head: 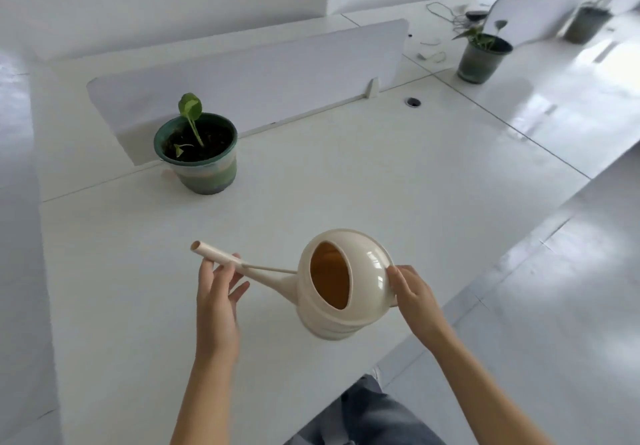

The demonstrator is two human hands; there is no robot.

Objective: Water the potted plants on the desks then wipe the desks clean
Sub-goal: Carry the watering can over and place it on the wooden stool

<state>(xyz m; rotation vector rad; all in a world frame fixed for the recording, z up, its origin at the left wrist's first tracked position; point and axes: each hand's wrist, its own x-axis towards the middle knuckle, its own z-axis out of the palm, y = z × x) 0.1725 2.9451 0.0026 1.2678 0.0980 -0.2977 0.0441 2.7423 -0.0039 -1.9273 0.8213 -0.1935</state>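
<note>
Watering can (pixel 360 320) spout on left fingers (pixel 221 276), right hand (pixel 415 297) gripping back

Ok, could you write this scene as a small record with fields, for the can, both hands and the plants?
watering can: cream, held tilted above the desk, spout pointing left
left hand: straight fingers support the spout
right hand: grips the can's rear
near plant: green pot beside the divider
far plant: dark pot, upper right of view

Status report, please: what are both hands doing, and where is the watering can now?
Left hand open, steadying the spout. Right hand grips watering can at rear, tilted over desk. Green pot ahead, nothing between.
</note>
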